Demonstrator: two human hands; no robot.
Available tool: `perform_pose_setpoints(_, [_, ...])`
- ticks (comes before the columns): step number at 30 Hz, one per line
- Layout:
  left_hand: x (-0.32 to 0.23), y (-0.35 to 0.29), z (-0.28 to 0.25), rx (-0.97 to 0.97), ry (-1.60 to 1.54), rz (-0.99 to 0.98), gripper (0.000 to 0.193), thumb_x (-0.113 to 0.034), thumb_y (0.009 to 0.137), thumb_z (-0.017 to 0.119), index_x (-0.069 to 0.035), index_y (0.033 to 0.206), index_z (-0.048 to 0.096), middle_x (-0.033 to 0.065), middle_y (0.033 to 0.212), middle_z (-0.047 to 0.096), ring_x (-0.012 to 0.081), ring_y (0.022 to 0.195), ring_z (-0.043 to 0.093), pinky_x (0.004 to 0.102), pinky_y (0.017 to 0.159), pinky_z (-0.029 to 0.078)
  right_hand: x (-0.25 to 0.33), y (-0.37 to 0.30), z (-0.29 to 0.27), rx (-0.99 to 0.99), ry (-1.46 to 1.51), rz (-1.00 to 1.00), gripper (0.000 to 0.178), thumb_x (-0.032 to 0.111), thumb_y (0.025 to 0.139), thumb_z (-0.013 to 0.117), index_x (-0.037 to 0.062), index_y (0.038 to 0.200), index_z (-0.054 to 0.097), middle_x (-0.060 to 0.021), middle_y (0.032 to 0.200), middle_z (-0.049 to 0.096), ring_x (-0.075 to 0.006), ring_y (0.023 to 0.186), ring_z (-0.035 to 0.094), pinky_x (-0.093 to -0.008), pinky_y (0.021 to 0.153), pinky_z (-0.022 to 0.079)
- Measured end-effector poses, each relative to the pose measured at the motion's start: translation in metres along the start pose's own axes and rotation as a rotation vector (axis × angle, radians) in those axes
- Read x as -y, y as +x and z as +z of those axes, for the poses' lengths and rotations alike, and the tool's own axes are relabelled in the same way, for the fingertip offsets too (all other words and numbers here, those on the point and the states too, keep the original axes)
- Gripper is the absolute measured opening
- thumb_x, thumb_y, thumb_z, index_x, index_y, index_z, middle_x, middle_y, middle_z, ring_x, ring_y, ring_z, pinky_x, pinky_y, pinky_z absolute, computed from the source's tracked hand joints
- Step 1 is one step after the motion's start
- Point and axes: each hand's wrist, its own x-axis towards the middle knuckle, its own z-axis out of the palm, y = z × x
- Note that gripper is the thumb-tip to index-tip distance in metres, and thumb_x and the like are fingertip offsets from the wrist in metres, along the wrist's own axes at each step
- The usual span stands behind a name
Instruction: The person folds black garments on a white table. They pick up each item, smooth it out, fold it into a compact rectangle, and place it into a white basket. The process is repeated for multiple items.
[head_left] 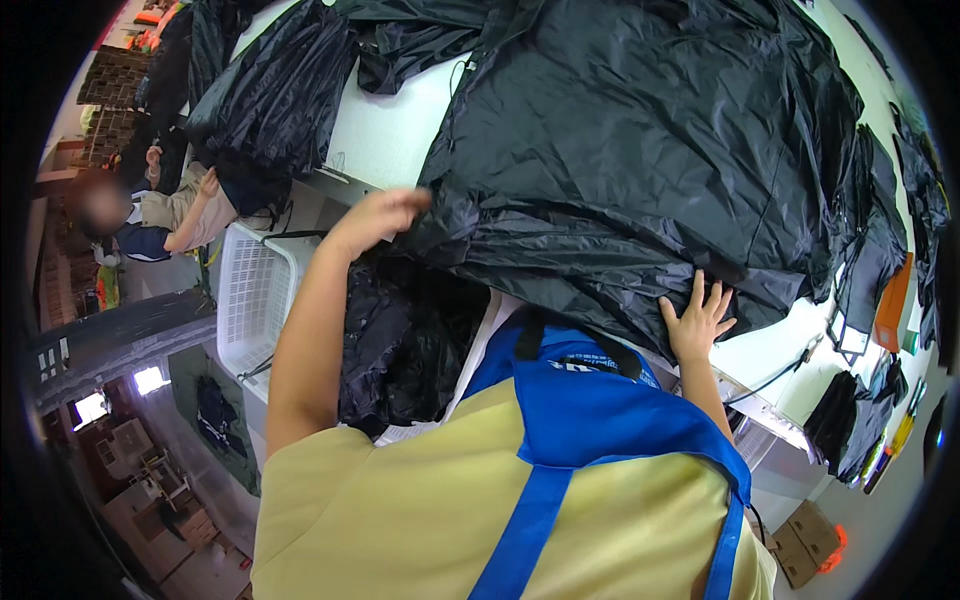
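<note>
Black, shiny, crinkled nylon garments (640, 150) lie piled in a big heap on a white worktable (385, 130), hanging over its near edge towards the person. The person's left hand (378, 218) grips the heap's left near corner, fingers curled into the fabric. The right hand (697, 322) rests flat on the heap's front fold, fingers spread wide, holding nothing. A white plastic basket with latticed sides (250, 300) stands below the table edge, just left of the left forearm; what its inside holds cannot be made out. More dark crumpled fabric (405, 340) hangs between the basket and the person's chest. The person wears a pale yellow shirt under a blue apron (590, 410). At far left, another seated person (165, 215) works beside a second black bundle (270, 95).
</note>
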Motion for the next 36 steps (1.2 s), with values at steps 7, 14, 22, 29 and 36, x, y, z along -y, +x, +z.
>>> perform_pose_setpoints(7, [-0.067,0.068,0.048,-0.237,0.584,0.187,0.027,-0.017,0.085,0.063,-0.011,0.111,0.063,0.0085,0.098,0.066,0.0179,0.09,0.062,0.0297,0.079,0.049,-0.005,-0.006,-0.004,-0.024,0.002,-0.082,0.081,0.055,0.074,0.068,0.029,0.144,0.036,-0.0155,0.153,0.018,-0.0408,0.141,0.01,-0.0742,0.1,0.012])
perform_pose_setpoints(14, [-0.015,0.065,0.031,-0.245,-0.845,-0.14,0.03,-0.017,0.093,0.057,-0.004,0.12,0.057,0.0109,0.112,0.062,0.0211,0.1,0.06,0.034,0.086,0.049,-0.022,-0.021,-0.021,0.042,0.073,-0.205,0.081,0.059,0.069,0.07,0.0287,0.139,0.044,-0.0118,0.15,0.027,-0.0386,0.14,0.018,-0.0703,0.104,0.012])
perform_pose_setpoints(22, [-0.01,0.014,0.039,-0.11,-0.513,-0.082,0.043,-0.016,0.093,0.056,0.002,0.131,0.048,0.0069,0.123,0.058,0.0183,0.111,0.055,0.032,0.097,0.042,-0.186,0.121,-0.038,-0.439,0.112,0.002,0.042,0.014,0.089,0.053,0.0169,0.13,0.05,-0.0067,0.133,0.051,-0.0319,0.129,0.039,-0.0491,0.104,0.032])
perform_pose_setpoints(29, [0.006,0.036,0.023,-0.107,0.445,-0.133,0.045,-0.022,0.096,0.05,0.001,0.134,0.042,0.0152,0.128,0.056,0.0236,0.117,0.052,0.0321,0.1,0.038,-0.192,0.167,0.006,-0.249,-0.137,0.208,0.03,0.041,0.091,0.054,0.0174,0.108,0.058,-0.0095,0.113,0.059,-0.0299,0.117,0.048,-0.046,0.096,0.036])
perform_pose_setpoints(36, [0.005,0.019,0.046,-0.129,0.522,0.047,0.052,-0.017,0.084,0.057,0.0,0.131,0.042,0.0235,0.117,0.06,0.0404,0.113,0.054,0.0394,0.097,0.042,-0.05,0.081,-0.007,-0.417,0.279,-0.139,0.059,0.045,0.091,0.053,0.0187,0.141,0.037,-0.0151,0.148,0.03,-0.04,0.137,0.022,-0.0668,0.101,0.022])
